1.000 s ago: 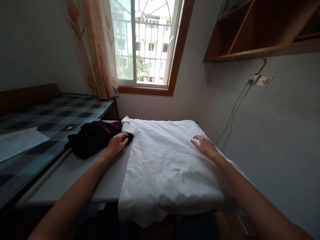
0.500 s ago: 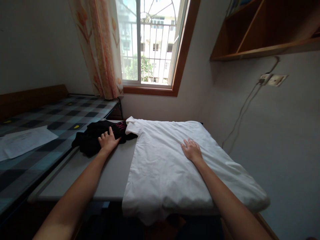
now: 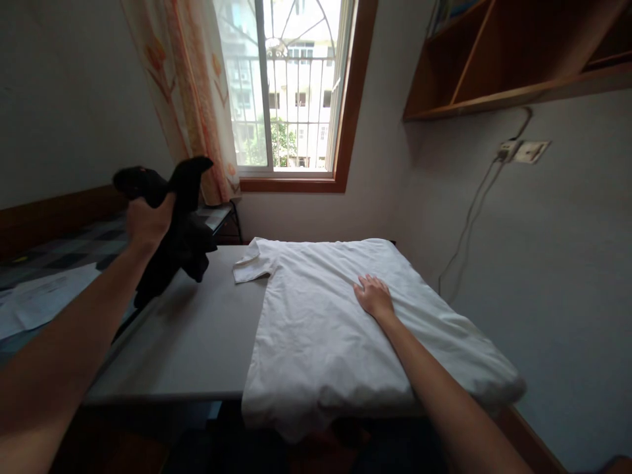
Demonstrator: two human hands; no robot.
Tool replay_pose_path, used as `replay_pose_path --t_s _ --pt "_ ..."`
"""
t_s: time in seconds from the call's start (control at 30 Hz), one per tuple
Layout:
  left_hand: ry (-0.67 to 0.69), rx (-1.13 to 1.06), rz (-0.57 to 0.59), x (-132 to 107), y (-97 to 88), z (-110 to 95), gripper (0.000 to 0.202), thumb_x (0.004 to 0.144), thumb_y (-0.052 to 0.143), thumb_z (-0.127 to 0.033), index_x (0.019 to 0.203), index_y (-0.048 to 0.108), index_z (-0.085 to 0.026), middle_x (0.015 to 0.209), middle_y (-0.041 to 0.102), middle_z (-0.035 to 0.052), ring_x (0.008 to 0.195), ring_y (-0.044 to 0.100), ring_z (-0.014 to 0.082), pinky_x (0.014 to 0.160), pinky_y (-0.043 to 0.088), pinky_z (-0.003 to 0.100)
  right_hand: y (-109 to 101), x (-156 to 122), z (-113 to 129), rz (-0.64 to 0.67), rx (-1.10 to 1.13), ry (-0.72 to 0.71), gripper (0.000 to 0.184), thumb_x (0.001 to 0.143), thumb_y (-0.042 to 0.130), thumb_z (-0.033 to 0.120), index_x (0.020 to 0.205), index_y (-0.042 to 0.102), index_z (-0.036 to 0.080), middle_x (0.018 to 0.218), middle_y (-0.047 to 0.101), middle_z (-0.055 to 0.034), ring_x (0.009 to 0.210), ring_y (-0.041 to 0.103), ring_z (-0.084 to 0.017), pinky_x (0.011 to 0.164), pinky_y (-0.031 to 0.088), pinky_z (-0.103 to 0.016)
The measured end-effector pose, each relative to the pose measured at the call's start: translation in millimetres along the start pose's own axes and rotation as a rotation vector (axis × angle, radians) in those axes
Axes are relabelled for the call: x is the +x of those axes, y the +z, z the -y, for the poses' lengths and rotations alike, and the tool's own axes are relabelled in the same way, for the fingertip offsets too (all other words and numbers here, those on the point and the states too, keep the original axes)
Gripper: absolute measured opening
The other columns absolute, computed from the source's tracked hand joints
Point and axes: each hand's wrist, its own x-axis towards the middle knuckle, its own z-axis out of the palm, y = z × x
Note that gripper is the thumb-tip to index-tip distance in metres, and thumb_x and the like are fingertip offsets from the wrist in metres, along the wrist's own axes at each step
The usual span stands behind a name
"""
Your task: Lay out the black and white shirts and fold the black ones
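My left hand [image 3: 151, 220] is closed around a bunched black garment [image 3: 185, 227], holding it up above the left edge of the table. The garment hangs in loose folds, and its exact kind cannot be told. A white T-shirt [image 3: 316, 329] lies spread over the right part of the table, its front end draping over the near edge. One short sleeve [image 3: 254, 263] rests on the bare tabletop to the left. My right hand [image 3: 375, 295] lies flat on the shirt with its fingers stretched out, holding nothing.
The grey tabletop [image 3: 197, 349] shows left of the shirt. Beyond it on the left is a bed with a checked cover [image 3: 89, 240] and paper sheets [image 3: 44, 296]. A curtain [image 3: 190, 99] hangs beside the barred window. At right, a wooden shelf [image 3: 494, 92] sits above a socket [image 3: 530, 151] with a cable.
My left hand has taken hold of the black garment and lifted it up and leftward off the table. The shirt's sleeve now lies uncovered. My right hand stays flat on the shirt.
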Motion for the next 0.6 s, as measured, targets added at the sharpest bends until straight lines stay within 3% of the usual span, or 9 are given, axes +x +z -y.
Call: replay_pose_path --t_s 0.03,0.17,0.23,0.3,0.37,0.47,0.53,0.6 --pt "0.027 -0.062 -0.094 -1 -7.4 -18 0.076 0.08 0.051 -0.072 0.119 0.06 -0.007 0.119 0.065 0.0149 0.117 0.056 0.0402 0.095 0.046 0.056 -1 -1 1 -0.002 -0.001 0.001 0.049 0.094 0.038 0.039 0.134 0.056 0.016 0.144 0.049 -0.0126 0.134 0.04 -0.027 0.11 0.025 -0.04" --pt "0.222 -0.136 -0.157 -23 -19.7 -94 0.066 0.08 0.052 -0.071 0.11 0.065 -0.014 0.113 0.069 0.0111 0.111 0.061 0.0393 0.092 0.048 0.053 -5 -4 2 -0.014 -0.006 0.005 0.047 0.094 0.039 0.038 0.132 0.057 0.017 0.143 0.05 -0.0115 0.133 0.042 -0.026 0.109 0.027 -0.039" --pt "0.372 -0.06 -0.09 -46 -13.3 -124 0.072 0.076 0.053 -0.076 0.11 0.063 -0.013 0.105 0.069 0.0125 0.106 0.062 0.0398 0.086 0.05 0.052 -5 -5 2 -0.022 -0.001 0.002 0.047 0.094 0.04 0.038 0.131 0.058 0.016 0.142 0.051 -0.0117 0.132 0.043 -0.026 0.109 0.028 -0.038" --pt "0.56 -0.004 0.063 -75 2.8 -142 0.08 0.074 0.05 -0.079 0.114 0.06 -0.011 0.104 0.068 0.0155 0.103 0.063 0.04 0.083 0.049 0.051 -4 -5 0 -0.033 0.007 -0.003 0.046 0.093 0.04 0.037 0.13 0.059 0.016 0.141 0.052 -0.0121 0.131 0.044 -0.026 0.109 0.028 -0.038" --pt "0.701 0.022 0.316 -108 26.9 -145 0.076 0.07 0.057 -0.077 0.111 0.062 -0.013 0.103 0.068 0.016 0.101 0.063 0.0403 0.082 0.047 0.049 -1 -4 -3 -0.041 0.012 -0.01 0.046 0.094 0.04 0.036 0.129 0.059 0.015 0.14 0.053 -0.0129 0.131 0.044 -0.026 0.109 0.029 -0.039" --pt "0.81 -0.053 0.924 -157 67.2 -126 0.054 0.073 0.061 -0.067 0.09 0.069 -0.016 0.097 0.071 0.0118 0.087 0.066 0.0314 0.075 0.046 0.037 4 -2 -8 -0.046 0.016 -0.046 0.045 0.094 0.04 0.037 0.129 0.059 0.015 0.14 0.053 -0.0136 0.132 0.044 -0.026 0.109 0.028 -0.038" --pt "0.828 -0.063 1.057 -182 89.3 -104 0.049 0.074 0.059 -0.065 0.079 0.071 -0.018 0.085 0.072 0.0084 0.073 0.066 0.0252 0.067 0.045 0.031 6 -1 -10 -0.04 0.026 -0.056 0.047 0.095 0.04 0.04 0.132 0.056 0.015 0.141 0.052 -0.0134 0.132 0.043 -0.026 0.11 0.027 -0.038" --pt "0.838 -0.07 1.135 -199 104.2 -81 0.048 0.07 0.064 -0.064 0.088 0.074 -0.021 0.093 0.072 0.0076 0.079 0.066 0.0248 0.07 0.044 0.03 6 1 -10 -0.026 0.035 -0.04 0.049 0.095 0.039 0.043 0.133 0.055 0.015 0.141 0.052 -0.0132 0.132 0.043 -0.026 0.11 0.027 -0.038"
